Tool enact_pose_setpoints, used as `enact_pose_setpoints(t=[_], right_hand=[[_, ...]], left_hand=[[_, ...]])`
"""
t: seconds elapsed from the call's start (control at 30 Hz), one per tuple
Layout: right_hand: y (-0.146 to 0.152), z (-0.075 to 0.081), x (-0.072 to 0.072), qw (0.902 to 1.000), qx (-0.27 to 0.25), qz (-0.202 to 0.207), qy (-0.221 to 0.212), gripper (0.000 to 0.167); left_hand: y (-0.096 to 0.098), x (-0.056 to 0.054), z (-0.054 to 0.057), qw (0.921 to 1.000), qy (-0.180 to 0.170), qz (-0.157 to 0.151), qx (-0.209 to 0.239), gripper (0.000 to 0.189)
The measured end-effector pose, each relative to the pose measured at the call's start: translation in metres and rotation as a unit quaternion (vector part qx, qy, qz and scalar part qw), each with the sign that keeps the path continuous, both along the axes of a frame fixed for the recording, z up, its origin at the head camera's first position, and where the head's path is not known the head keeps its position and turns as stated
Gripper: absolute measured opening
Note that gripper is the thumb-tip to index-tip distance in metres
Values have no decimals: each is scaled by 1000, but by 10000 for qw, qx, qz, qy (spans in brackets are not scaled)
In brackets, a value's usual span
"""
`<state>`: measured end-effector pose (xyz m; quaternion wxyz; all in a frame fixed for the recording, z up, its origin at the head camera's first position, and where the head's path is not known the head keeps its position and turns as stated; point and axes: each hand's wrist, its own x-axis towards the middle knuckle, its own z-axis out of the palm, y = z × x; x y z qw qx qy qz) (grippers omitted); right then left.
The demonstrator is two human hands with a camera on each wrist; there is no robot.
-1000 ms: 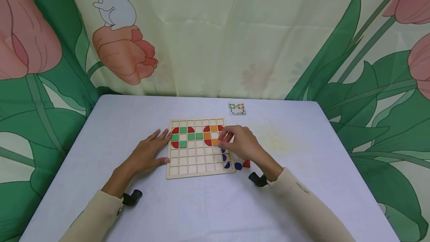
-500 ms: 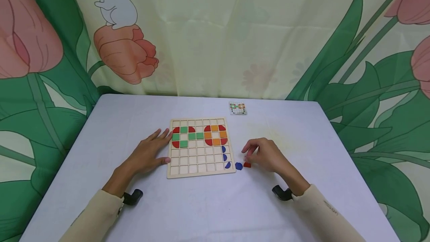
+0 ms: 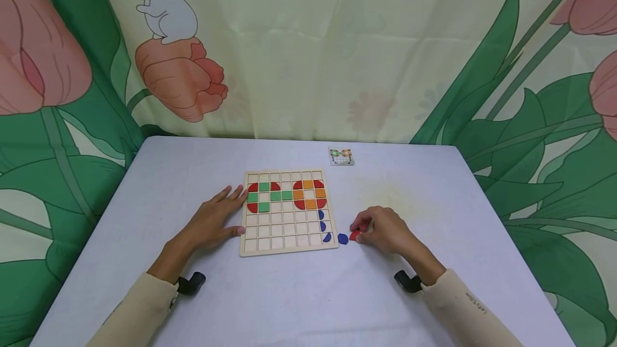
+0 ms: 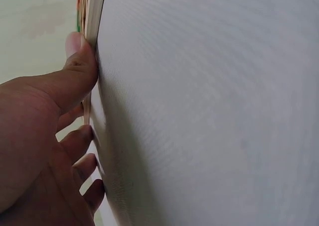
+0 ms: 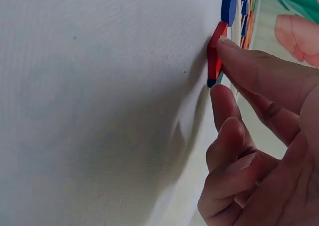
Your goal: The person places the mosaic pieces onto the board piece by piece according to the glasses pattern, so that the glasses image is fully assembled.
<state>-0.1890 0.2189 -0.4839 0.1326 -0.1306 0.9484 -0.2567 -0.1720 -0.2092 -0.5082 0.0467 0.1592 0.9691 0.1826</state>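
Note:
A wooden grid board (image 3: 284,232) lies mid-table with red, green and orange tiles in its upper rows. Blue half-round tiles (image 3: 323,226) sit down its right-hand column. My left hand (image 3: 214,221) is spread flat at the board's left edge, thumb and fingertips touching that edge. Just right of the board, my right hand (image 3: 383,229) pinches a red tile (image 5: 215,49) low at the table, thumb on its near face. Part of the red tile is hidden behind the fingers. Beside it rests a loose blue tile (image 3: 343,239), seen edge-on in the right wrist view.
A small pattern card (image 3: 341,156) with a coloured grid lies behind the board, close to the table's back edge. White cloth covers the table (image 3: 270,299). A printed curtain (image 3: 308,58) hangs behind it.
My right hand has left the board and moved right and down to the loose tiles. A red tile now shows at the right-hand pattern's lower right corner. The left hand stays put.

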Motion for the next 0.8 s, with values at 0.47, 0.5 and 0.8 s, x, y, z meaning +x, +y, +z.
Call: enact_pose_setpoints(t=[0.47,0.5,0.8], right_hand=[[-2,8,-3,9968,-542,573,-128,20],[-3,9,-3,9960,-618,635,-84,20],[-30,22,-5,9922,-1101,590,50,18]], left_hand=[[0,1,2,9999,72,-51,71,97],[0,2,2,9999,73,-51,78,97],[1,2,1,9999,100,-69,108,97]])
